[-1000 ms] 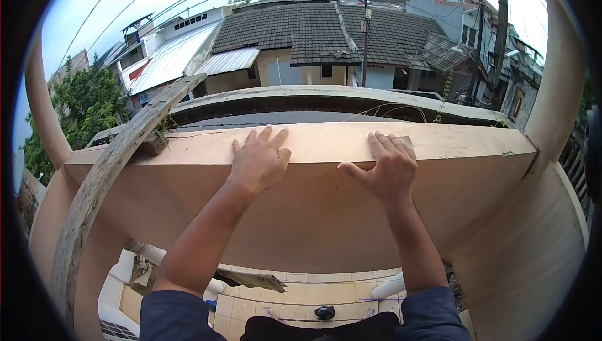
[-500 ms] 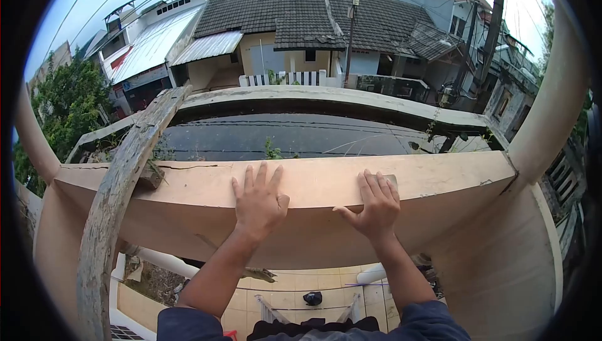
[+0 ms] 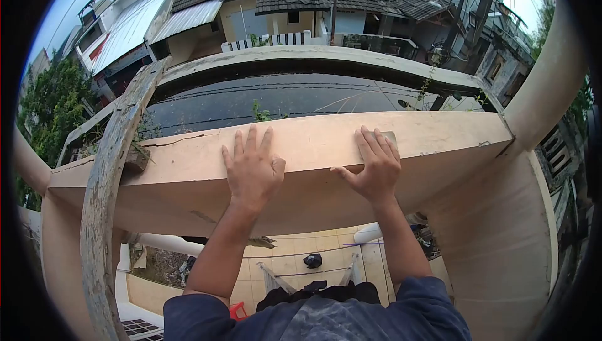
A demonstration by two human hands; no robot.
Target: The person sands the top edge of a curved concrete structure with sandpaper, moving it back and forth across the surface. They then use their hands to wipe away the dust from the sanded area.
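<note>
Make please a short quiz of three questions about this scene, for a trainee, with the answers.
1. Which one covers part of the flat greyish piece: (a) left hand or (b) right hand?
2. True or false: the weathered plank is to the left of both hands.
3. Fill in: both hands touch the top of the peach-coloured ____.

Key: 1. b; 2. True; 3. ledge.

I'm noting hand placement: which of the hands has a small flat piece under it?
The right hand: a greyish piece shows beneath it; none shows at the left hand on the ledge.
</note>
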